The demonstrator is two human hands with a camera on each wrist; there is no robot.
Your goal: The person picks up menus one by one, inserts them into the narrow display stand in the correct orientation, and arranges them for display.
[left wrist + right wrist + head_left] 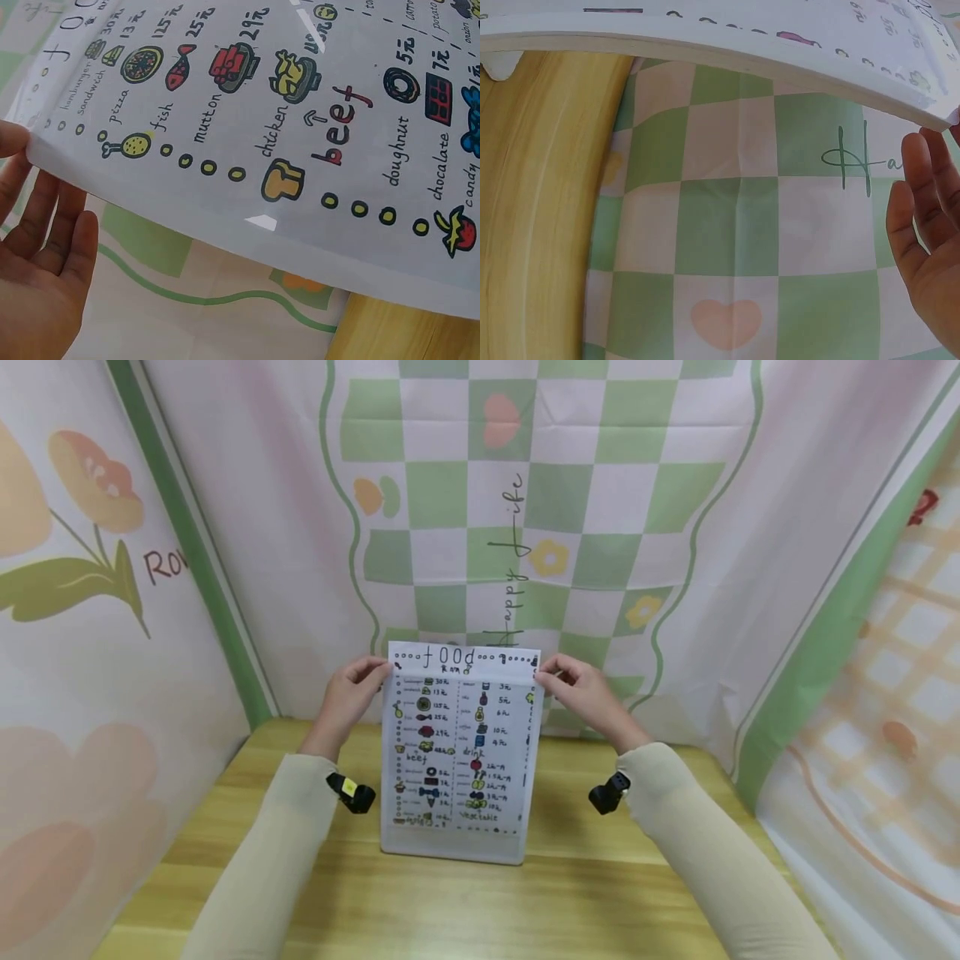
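A laminated menu sheet (457,752), headed "food" and covered with small coloured food drawings and prices, stands upright with its bottom edge on the wooden table (600,893). My left hand (366,681) pinches its top left corner and my right hand (562,681) pinches its top right corner. In the left wrist view the menu sheet (300,112) fills the top, with the left hand (37,277) behind its edge, fingers fairly straight and thumb on the front. In the right wrist view the right hand (930,247) sits at the corner of the menu sheet (705,37).
A green-and-white checked cloth (540,510) hangs close behind the sheet. Flower-print cloth walls (82,610) close in on the left and right (885,677). Small black wrist cameras (351,792) sit on both cream sleeves. Bare table lies in front of the sheet.
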